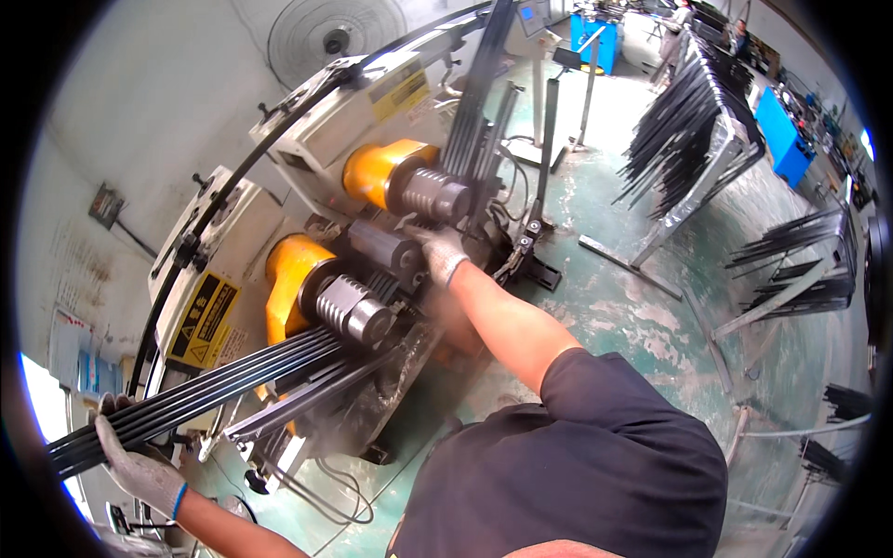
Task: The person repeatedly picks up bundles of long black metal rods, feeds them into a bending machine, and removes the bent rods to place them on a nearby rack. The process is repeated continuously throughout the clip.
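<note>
My left hand (139, 465), in a pale work glove, is wrapped round a bundle of long black tubes (233, 372) near their left end. The tubes lie side by side and run slantwise into the machine, under a ridged metal roller (353, 309). My right hand (439, 253), also gloved, reaches into the machine beside a dark cylindrical block (386, 251), just below a second ridged roller (435, 193). Its fingertips are hidden, so whether it grips anything does not show. Further tubes (470, 126) extend from the machine's far side.
Orange housings (293, 279) carry the rollers on the pale machine body (228, 219). A metal rail (307, 400) slants along its near side. Racks of black tubes (688, 121) stand on the green floor to the right. People (674, 23) are in the far background.
</note>
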Available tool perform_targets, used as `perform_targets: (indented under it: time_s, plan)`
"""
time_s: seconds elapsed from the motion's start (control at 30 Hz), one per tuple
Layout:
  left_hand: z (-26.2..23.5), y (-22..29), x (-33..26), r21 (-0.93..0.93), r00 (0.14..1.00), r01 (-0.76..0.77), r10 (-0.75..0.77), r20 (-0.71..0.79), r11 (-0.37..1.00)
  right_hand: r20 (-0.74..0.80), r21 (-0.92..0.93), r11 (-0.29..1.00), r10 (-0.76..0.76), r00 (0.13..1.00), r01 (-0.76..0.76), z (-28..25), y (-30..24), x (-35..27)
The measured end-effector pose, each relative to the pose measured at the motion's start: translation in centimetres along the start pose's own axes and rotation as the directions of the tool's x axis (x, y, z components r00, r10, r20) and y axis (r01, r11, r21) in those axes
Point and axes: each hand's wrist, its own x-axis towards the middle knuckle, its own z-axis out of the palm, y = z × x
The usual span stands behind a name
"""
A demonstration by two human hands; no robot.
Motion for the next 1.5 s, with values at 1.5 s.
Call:
perform_targets:
  time_s: [1.5]
  plan:
    - [23.7,0.7,-1.8,0.289,0.780,-0.447,0.210,0.590,0.846,0.082,-0.047,0.982,-0.181,0.980,0.186,-0.2,-0.2,-0.4]
